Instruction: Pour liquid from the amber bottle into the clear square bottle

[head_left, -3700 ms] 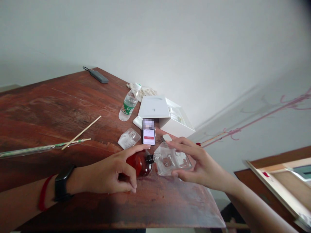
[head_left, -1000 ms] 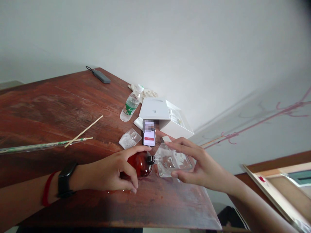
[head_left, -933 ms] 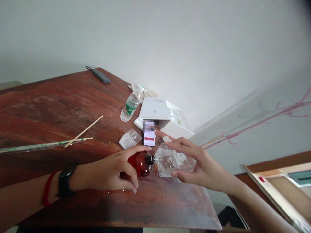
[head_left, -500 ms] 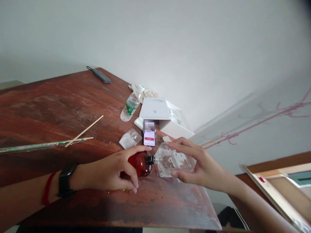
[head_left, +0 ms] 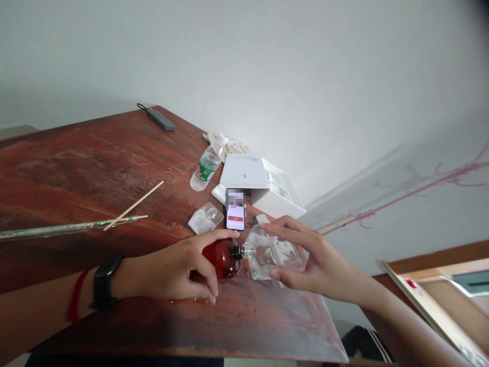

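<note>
My left hand (head_left: pixel 187 267) is curled around a rounded bottle of dark red liquid (head_left: pixel 222 258); its palm hides part of the bottle. The thumb and fingers of my right hand (head_left: pixel 317 255) span a clear, square-sided glass bottle (head_left: pixel 278 255), gripping it on both sides. This clear bottle lies tilted with its neck pointing left. Its mouth meets the black neck (head_left: pixel 237 252) of the red bottle, though I cannot tell whether one sits inside the other. Small drops of liquid (head_left: pixel 196 300) show on the wood below my left hand.
Beyond my hands are a phone (head_left: pixel 235 216), a small clear glass piece (head_left: pixel 205 219), a labelled water bottle (head_left: pixel 206 168) and an open white box (head_left: pixel 244 171). Chopsticks (head_left: pixel 133 204) lie on the left of the wooden table (head_left: pixel 95 168). A grey hub (head_left: pixel 160 120) rests by the far corner.
</note>
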`<state>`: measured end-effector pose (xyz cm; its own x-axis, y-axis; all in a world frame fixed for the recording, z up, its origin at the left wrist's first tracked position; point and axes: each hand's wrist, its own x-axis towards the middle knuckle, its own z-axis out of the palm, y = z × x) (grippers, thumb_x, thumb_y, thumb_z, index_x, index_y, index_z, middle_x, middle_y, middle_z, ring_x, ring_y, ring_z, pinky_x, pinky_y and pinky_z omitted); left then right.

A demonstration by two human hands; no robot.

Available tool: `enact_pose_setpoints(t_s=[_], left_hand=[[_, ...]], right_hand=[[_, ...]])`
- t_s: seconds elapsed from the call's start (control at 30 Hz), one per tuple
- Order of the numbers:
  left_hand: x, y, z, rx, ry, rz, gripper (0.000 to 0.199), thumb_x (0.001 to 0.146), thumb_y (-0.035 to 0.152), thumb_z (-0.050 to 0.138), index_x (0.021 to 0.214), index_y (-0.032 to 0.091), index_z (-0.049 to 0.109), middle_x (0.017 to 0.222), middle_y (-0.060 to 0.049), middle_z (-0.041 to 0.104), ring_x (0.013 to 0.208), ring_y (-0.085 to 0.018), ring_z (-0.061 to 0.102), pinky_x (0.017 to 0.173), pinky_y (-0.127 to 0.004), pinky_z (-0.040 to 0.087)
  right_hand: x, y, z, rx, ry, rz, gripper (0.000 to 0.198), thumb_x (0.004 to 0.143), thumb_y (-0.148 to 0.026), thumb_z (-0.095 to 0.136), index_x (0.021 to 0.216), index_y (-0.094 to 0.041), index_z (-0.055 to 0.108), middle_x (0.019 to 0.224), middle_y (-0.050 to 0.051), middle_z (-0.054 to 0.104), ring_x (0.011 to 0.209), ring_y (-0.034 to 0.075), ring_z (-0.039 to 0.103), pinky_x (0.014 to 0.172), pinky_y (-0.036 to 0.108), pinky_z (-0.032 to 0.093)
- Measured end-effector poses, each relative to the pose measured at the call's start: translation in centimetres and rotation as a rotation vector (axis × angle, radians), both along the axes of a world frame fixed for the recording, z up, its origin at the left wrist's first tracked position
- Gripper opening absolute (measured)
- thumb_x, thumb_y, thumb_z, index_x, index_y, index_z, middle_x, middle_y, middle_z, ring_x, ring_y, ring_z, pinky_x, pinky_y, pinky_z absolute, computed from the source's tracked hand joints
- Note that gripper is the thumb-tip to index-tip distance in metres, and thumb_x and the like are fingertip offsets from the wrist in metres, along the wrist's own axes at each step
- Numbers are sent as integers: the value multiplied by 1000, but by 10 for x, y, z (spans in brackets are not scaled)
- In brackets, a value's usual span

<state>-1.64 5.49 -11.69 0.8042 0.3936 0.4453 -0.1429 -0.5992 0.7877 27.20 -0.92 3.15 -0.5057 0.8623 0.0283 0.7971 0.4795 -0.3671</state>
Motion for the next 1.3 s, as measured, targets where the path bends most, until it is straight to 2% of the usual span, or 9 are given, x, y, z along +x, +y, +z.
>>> enact_pose_setpoints(t_s=[0.47, 1.07, 1.3], left_hand=[[0, 1, -1, 17, 12, 0, 19, 84, 6, 89, 86, 25, 90, 180, -3, 34, 161, -37, 45, 131, -37, 39], [0, 2, -6, 20, -35, -15, 21, 83, 5, 90, 87, 25, 90, 180, -1, 34, 156, -35, 51, 129, -33, 41], [1, 3, -7, 11, -35, -22, 19, 83, 6, 91, 86, 25, 90, 180, -2, 35, 159, -36, 47, 130, -35, 41]], right_hand=[[-2, 0, 4, 21, -42, 17, 67, 94, -44, 82, 156, -44, 59, 145, 8, 68, 137, 33, 66, 121, 60, 49], [-5, -1, 9, 13, -101, 13, 63, 94, -43, 81, 154, -38, 62, 140, 10, 69, 131, 33, 69, 117, 61, 51], [-7, -1, 11, 0, -95, 24, 65, 95, -44, 80, 156, -39, 59, 143, 10, 67, 138, 35, 65, 120, 64, 48]])
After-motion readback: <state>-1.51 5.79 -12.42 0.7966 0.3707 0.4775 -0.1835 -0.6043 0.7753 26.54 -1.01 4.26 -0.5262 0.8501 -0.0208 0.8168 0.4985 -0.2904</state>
